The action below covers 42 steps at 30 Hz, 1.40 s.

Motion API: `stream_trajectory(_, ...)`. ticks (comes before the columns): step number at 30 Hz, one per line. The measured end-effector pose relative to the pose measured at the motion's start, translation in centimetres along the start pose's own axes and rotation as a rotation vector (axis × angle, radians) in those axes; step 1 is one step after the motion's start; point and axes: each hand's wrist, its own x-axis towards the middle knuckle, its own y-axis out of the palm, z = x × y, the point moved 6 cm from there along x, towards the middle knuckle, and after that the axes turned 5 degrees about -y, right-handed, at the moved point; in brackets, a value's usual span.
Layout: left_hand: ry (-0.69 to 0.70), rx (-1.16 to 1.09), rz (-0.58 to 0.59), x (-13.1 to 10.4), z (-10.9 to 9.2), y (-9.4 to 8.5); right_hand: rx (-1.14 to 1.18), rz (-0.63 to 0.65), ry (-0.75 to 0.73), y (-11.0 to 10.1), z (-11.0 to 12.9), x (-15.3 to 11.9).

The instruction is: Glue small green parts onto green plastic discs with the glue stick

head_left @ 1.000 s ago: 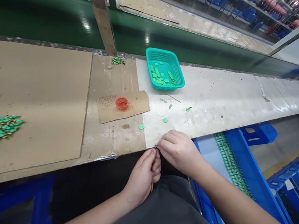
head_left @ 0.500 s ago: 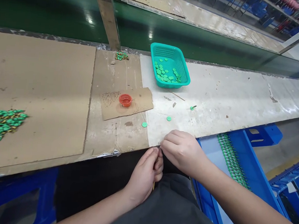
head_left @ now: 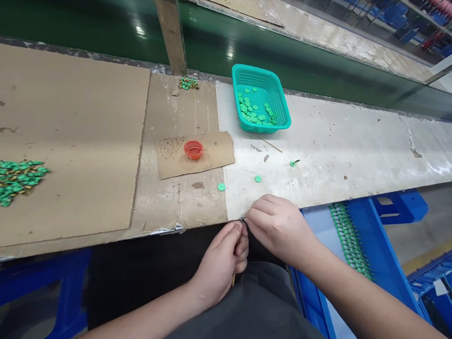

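Note:
At the front edge of the worktable, my left hand (head_left: pixel 226 252) is closed in a fist around a thin yellowish stick (head_left: pixel 233 280), whose lower end shows below the fingers. A small dark piece (head_left: pixel 241 219) pokes out at the thumb tip. My right hand (head_left: pixel 280 225) pinches right beside it, fingertips almost touching the left thumb; what they grip is hidden. Just beyond the hands lie two loose green buttons, one button (head_left: pixel 221 186) to the left and another button (head_left: pixel 258 178) further right. A third green button (head_left: pixel 293 164) has a dark twisted piece on it.
A teal basket (head_left: pixel 287 123) with green buttons stands at the back. A red cup (head_left: pixel 194 150) sits on a cardboard scrap (head_left: pixel 164 168). Green-and-gold pieces (head_left: pixel 16 178) are heaped at left, with a smaller pile (head_left: pixel 188 82) behind. A blue tray (head_left: pixel 392 274) holds rows of green pieces at right.
The view has shifted slightly, so the table's contents appear a little further right. Both hands keep nearly the same pose, close together.

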Motion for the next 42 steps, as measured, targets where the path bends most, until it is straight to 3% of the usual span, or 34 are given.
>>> stream_trajectory(14, 0.01, -0.003, 0.004, -0.18, -0.47, 0.26, -0.01, -0.027, 0.069, 0.18, -0.08, -0.02)
stream_trajectory(42, 0.038, -0.033, 0.005, 0.01, -0.25, -0.09, 0.071, -0.163, 0.028, 0.16, -0.23, 0.02)
